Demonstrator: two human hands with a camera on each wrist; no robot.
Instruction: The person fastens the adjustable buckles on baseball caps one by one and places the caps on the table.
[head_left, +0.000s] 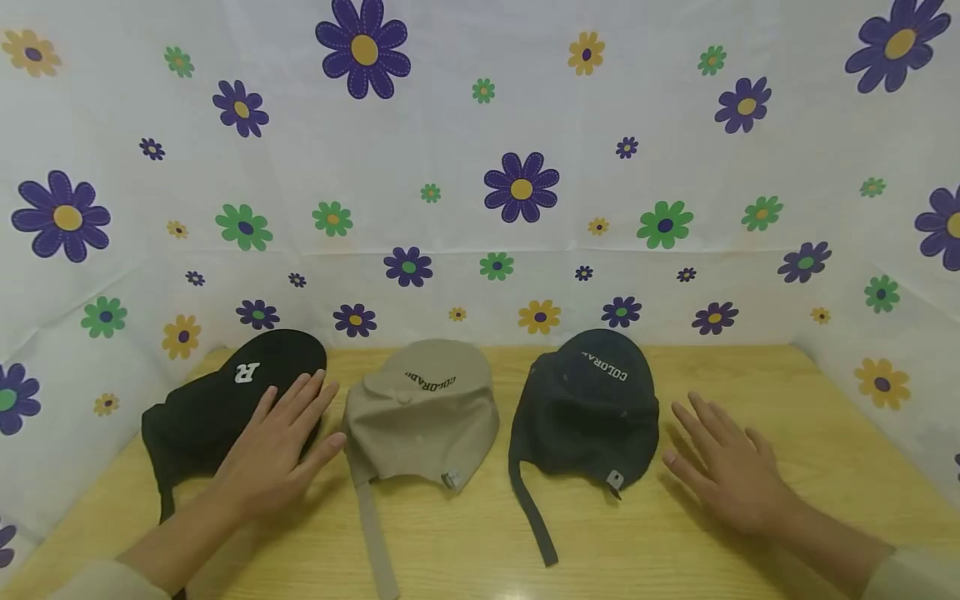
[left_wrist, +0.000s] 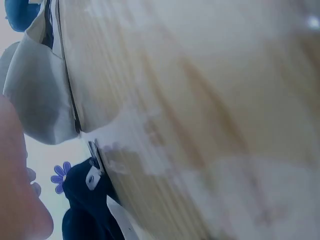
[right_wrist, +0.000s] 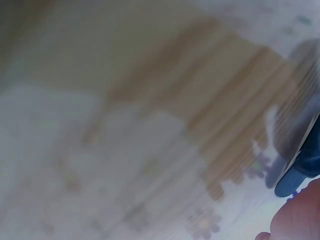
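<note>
Three baseball caps lie in a row on the wooden table, with loose straps toward the near side. At the left is a black cap (head_left: 202, 417) with a white letter R. My left hand (head_left: 281, 442) has its fingers extended over this cap's right side; whether it presses down is unclear. The beige cap (head_left: 427, 417) in the middle reads COLORADO and is just right of my left thumb. A dark navy cap (head_left: 592, 417) with white lettering sits farther right. Beside it, my right hand (head_left: 727, 467) hovers or rests with spread fingers, holding nothing.
Behind and beside the table (head_left: 750, 392) hangs a white cloth (head_left: 450, 142) printed with purple, green and yellow flowers. The beige strap (head_left: 375, 533) and navy strap (head_left: 536, 517) trail toward the front edge. Both wrist views mostly show glossy tabletop.
</note>
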